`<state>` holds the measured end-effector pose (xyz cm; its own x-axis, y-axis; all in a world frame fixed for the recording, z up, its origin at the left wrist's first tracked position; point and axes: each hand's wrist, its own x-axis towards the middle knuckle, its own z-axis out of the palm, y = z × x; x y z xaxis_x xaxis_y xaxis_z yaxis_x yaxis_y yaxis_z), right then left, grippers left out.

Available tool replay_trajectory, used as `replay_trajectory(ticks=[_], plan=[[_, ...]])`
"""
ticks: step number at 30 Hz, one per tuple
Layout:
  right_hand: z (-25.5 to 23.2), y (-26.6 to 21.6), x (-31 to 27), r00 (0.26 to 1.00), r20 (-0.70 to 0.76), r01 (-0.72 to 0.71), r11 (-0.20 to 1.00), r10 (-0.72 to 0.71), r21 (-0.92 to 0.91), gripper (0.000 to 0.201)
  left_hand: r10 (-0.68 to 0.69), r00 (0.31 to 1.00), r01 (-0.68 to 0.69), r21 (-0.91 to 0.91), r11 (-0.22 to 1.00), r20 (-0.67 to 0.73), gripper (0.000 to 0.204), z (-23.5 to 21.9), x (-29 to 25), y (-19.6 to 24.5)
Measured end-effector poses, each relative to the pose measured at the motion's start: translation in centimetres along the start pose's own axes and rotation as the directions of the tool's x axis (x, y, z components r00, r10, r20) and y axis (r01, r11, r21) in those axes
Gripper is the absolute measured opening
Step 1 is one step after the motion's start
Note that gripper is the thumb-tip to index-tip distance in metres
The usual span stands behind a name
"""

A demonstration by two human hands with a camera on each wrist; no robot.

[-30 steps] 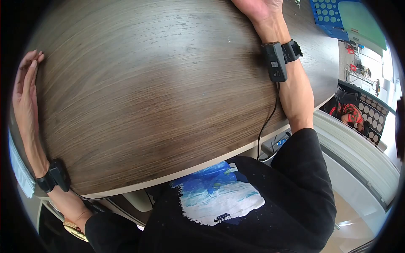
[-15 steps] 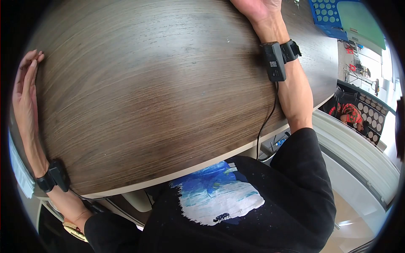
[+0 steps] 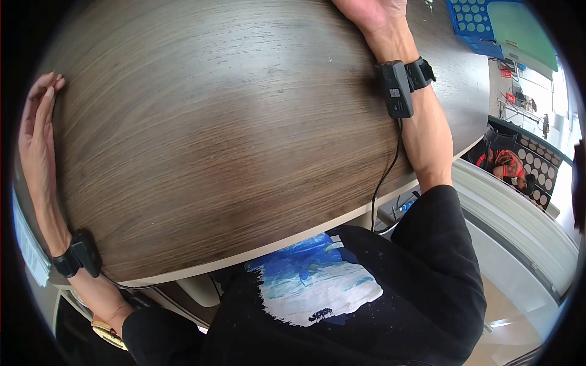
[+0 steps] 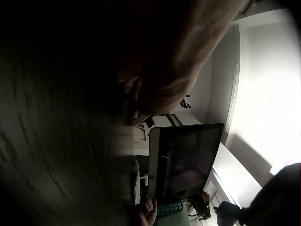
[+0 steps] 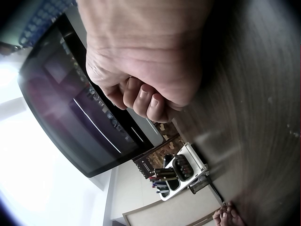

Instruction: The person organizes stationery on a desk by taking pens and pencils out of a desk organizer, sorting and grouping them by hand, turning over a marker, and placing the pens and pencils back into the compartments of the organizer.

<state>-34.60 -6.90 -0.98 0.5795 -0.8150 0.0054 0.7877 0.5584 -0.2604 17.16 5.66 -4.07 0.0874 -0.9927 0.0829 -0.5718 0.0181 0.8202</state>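
Along the far left of the brown wood-grain table [image 3: 213, 134], my left hand [image 3: 39, 137] rests with its fingers extended and slightly bent, holding nothing. My right hand [image 3: 375, 15] lies palm up at the top of the head view, where its fingers are cut off. The right wrist view shows that hand [image 5: 141, 66] with fingers loosely curled toward the palm and no object in them. A dim left hand [image 4: 164, 92] appears in the left wrist view, its fingertips partly lost in shadow. Each wrist wears a black camera on a strap.
A monitor [image 5: 80, 103] and a white organizer [image 5: 189, 162] with pens stand beyond the hands. The blue perforated item [image 3: 473, 18] is at the upper right. A black cable [image 3: 386, 183] hangs over the table's front edge. A person in red [image 3: 508, 165] is in the background.
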Motion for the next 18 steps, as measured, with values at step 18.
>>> replay_trajectory(ticks=[18], plan=[[-2.4,-5.3,0.1,0.996,-0.085,-0.039,0.975,0.02,-0.219,0.017,0.028,0.996,0.02,-0.513,0.858,0.087,0.015,2.4,-0.1,5.4]])
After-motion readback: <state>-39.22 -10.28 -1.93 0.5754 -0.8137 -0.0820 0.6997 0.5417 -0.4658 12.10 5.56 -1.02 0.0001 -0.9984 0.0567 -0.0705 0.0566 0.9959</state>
